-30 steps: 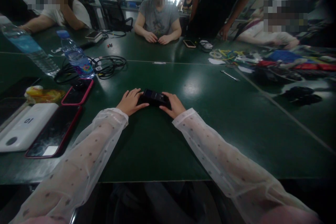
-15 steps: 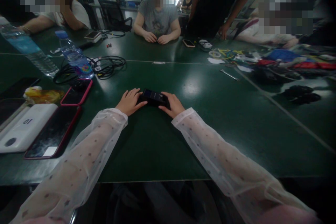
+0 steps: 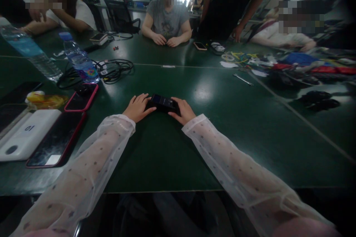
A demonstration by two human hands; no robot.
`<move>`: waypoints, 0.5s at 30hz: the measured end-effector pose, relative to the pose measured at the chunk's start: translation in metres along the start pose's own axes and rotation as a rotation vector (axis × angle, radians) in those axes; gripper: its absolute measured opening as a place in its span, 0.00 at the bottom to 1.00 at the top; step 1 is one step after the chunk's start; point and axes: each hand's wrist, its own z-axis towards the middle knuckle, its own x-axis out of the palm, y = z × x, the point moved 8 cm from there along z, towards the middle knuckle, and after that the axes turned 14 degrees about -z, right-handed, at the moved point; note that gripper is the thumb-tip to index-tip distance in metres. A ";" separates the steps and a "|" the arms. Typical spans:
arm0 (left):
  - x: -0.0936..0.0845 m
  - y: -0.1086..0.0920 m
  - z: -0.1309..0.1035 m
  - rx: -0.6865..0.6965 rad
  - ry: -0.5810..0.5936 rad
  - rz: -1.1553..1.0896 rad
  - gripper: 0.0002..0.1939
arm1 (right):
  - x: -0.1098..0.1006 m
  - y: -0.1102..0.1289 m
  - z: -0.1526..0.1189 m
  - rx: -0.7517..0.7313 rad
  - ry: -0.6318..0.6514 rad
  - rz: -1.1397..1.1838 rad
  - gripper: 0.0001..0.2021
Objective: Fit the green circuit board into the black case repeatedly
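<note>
A small black handheld device (image 3: 162, 102) with a lit screen sits on the green table (image 3: 161, 155), straight in front of me. My left hand (image 3: 139, 107) holds its left end, thumb along the near side and fingers toward the far side. At the other end, my right hand (image 3: 182, 110) grips it the same way, with the thumb at the near edge. Part of each end of the device is hidden by my fingers. Sheer white sleeves with dark stars cover both forearms.
To my left lie a white power bank (image 3: 29, 133), a dark red-edged phone (image 3: 57, 139), a pink-cased phone (image 3: 82, 98) and two water bottles (image 3: 79, 59). Black cables (image 3: 116, 70) coil behind. A wrench (image 3: 243, 79) and cluttered wires (image 3: 241, 57) lie right. Several people sit or stand around.
My hands and the black device stay where they were. The person at the far left has shifted their head and raised arm slightly.
</note>
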 end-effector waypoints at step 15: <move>0.001 0.001 0.000 0.008 -0.018 0.008 0.35 | 0.000 0.001 0.000 -0.006 -0.003 -0.003 0.32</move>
